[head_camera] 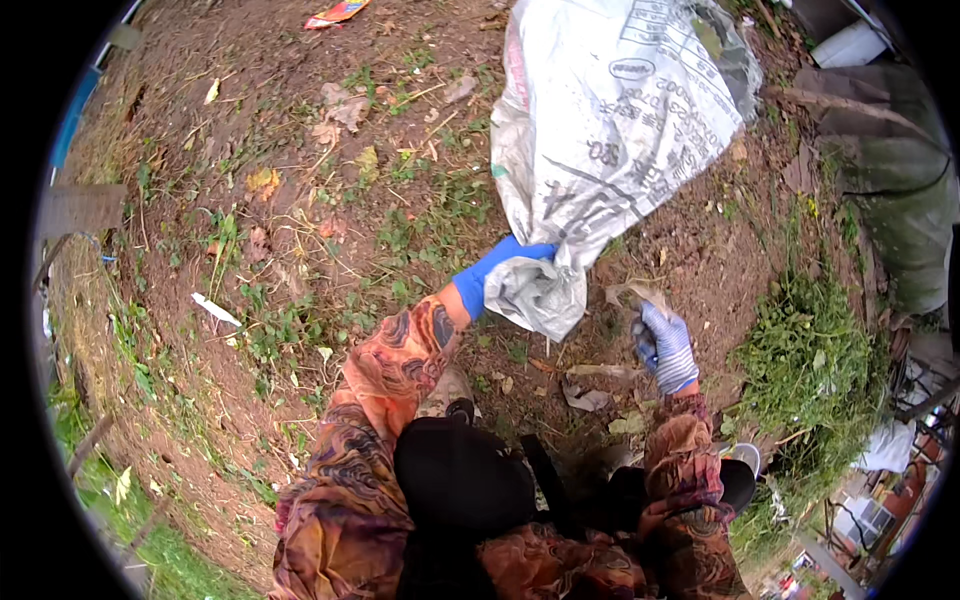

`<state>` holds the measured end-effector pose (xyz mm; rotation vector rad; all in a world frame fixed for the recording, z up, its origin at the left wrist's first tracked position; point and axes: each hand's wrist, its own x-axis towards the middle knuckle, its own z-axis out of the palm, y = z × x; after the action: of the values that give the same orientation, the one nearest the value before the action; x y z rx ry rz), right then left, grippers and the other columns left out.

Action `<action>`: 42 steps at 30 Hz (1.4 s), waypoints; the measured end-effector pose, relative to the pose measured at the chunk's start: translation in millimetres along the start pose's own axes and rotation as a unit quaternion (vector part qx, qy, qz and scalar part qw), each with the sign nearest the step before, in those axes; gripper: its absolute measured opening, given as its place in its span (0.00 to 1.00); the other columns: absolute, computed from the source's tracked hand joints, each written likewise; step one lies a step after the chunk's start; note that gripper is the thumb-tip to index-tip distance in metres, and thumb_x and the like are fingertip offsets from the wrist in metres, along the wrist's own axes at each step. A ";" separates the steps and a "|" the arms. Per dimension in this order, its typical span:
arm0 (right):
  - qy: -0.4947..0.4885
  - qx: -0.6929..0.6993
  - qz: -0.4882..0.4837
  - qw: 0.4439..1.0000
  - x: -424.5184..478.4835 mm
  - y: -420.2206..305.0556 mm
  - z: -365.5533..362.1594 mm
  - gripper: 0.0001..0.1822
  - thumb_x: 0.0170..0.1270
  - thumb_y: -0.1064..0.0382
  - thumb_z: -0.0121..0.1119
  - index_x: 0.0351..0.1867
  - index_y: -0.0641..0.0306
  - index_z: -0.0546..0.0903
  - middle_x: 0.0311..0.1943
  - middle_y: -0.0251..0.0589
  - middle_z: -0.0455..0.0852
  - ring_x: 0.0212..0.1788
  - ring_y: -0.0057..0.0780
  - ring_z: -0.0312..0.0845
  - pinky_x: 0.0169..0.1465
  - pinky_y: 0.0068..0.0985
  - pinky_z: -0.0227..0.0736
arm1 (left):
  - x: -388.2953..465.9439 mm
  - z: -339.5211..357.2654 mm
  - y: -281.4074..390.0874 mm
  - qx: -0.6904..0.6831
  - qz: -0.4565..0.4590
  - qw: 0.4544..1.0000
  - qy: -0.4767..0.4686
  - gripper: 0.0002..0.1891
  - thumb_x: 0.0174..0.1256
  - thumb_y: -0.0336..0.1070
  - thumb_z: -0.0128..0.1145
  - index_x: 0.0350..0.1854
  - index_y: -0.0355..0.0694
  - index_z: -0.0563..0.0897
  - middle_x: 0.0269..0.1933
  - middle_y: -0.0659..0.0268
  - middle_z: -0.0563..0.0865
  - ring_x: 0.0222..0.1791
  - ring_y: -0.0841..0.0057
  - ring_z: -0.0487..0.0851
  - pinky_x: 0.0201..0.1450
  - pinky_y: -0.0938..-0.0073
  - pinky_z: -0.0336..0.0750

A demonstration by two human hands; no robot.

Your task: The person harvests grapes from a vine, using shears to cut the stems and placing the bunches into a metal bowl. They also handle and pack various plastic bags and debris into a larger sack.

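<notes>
A large white woven plastic sack, printed with dark writing, lies on the soil ahead of me, its neck gathered near my left hand. My left hand, in a blue glove, grips the neck; the sack's fingers-side is partly hidden behind the folded mouth. To the right of that mouth, my right hand wears a striped blue-and-white glove. Its fingers are curled at a thin, pale brown strip, which looks like string or a dry leaf.
Bare soil with weeds and dry leaves surrounds the sack. A heap of cut green plants lies at the right, below a dark green sheet. A white scrap lies at the left, and an orange-red wrapper at the top.
</notes>
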<state>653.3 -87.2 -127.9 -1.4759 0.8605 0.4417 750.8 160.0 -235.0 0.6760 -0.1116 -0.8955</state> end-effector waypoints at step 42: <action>-0.474 -0.676 -0.273 0.493 33.7 -133.6 263.3 0.18 0.51 0.49 0.53 0.29 0.64 0.80 0.26 0.47 0.81 0.29 0.39 0.77 0.37 0.32 0.70 | -88.4 47.2 6.1 0.458 0.068 0.818 0.342 0.23 0.54 0.46 0.59 0.46 0.33 0.74 0.45 0.52 0.77 0.48 0.58 0.74 0.50 0.61 0.67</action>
<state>832.9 147.0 -93.2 -2.2346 -1.2451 1.4202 681.9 205.7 -178.0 1.8401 0.0680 -0.3625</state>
